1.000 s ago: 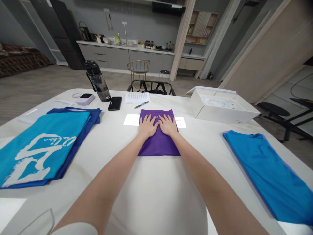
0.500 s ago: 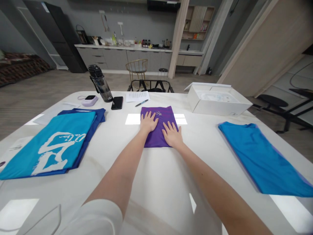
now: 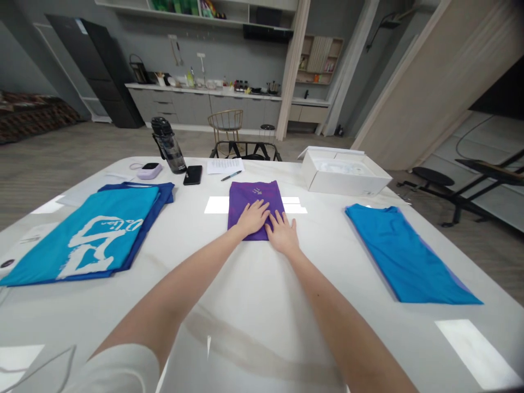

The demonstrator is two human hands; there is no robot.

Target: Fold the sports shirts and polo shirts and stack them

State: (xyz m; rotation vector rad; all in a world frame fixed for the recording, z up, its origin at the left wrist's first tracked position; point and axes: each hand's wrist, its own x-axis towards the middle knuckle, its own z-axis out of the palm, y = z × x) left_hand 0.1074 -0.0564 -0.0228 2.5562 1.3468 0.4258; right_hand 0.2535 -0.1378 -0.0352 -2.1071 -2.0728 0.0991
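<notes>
A purple garment (image 3: 237, 199), folded into a neat rectangle with a small pale print, lies flat on the white table (image 3: 229, 305) in front of me. My left hand (image 3: 252, 218) rests palm down on its lower middle, fingers stretched out. Just right of it, my right hand (image 3: 283, 233) presses on the garment's lower right corner with fingers spread. Both hands are open and grip nothing. To the left lies a folded turquoise shirt (image 3: 126, 204) with white lettering, on top of dark blue fabric (image 3: 167, 194). A folded blue shirt (image 3: 405, 256) with a purple edge lies to the right.
Along the far side stand a dark water bottle (image 3: 170, 146), a black phone (image 3: 192, 175), a lilac device (image 3: 149, 171), a printed sheet (image 3: 225, 165), a pen (image 3: 231, 176) and an open white box (image 3: 346, 172). A cable (image 3: 49, 360) lies at the near left.
My left hand has slid down and right across the purple garment, closer to my right hand. My right hand has shifted slightly toward the lower edge. The camera view has tilted up a little.
</notes>
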